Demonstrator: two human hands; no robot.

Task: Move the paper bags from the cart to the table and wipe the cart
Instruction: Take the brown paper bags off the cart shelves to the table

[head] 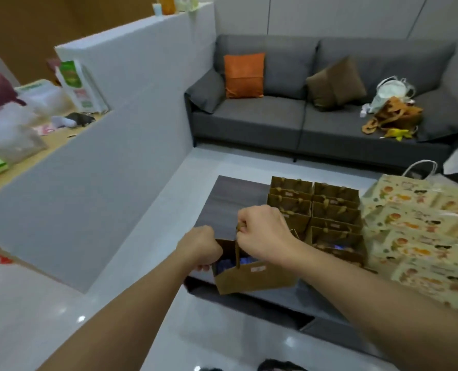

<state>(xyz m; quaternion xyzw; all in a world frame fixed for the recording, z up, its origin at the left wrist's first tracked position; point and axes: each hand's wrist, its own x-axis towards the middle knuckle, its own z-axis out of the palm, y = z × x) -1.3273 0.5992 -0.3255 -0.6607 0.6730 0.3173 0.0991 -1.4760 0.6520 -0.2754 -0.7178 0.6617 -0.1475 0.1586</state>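
Both forearms reach in from the near edge toward a brown paper bag (252, 274) that sits at, or hovers just over, the near left corner of the dark tabletop (233, 199); whether its base touches yet cannot be told. Left hand (201, 247) has its fingers curled over the bag's left rim, gripping it. Right hand (262, 231) has its fingers pinched round the ribbon handle (239, 247) at the top. Something blue shows inside the open mouth.

Farther back, toward the middle of the tabletop, stand two neat rows of like bags (316, 210), close together and upright. Along the right edge lie flat printed bags (420, 231) with cartoon figures. Beyond the far edge is a grey sofa (316, 103). No cart is in view.

By my judgement, the step in hand is setting one more bag down on the tabletop, so the moving part is well along and the wiping not yet begun. Next the bag wants lowering square until it stands, perhaps nudged against the rows, then both grips eased off without tipping it, since it stands close to the near edge.
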